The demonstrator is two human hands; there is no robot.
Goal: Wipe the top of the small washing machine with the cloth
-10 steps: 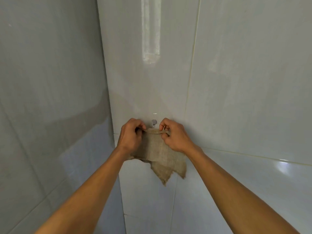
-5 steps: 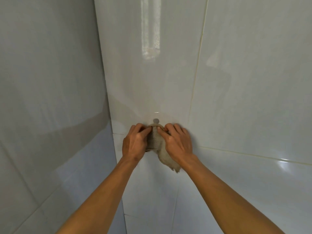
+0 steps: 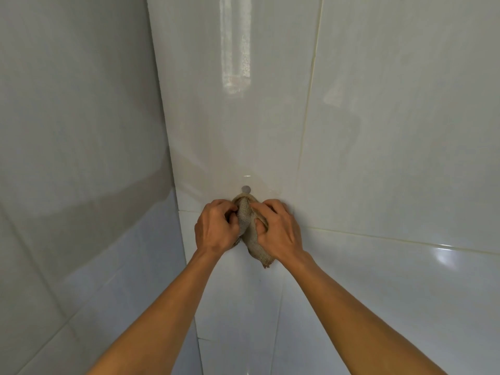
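Tan coarse-weave cloth (image 3: 250,234) bunched between left hand (image 3: 216,228) and right hand (image 3: 278,234), both pinching it against the glossy white tiled wall (image 3: 378,131), small round grey peg (image 3: 246,189) just above the fingertips.

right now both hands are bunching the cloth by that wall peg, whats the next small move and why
Probably lift the cloth up and off the peg: both the left hand and right hand grip it bunched just below the peg, and no washing machine is in view yet.
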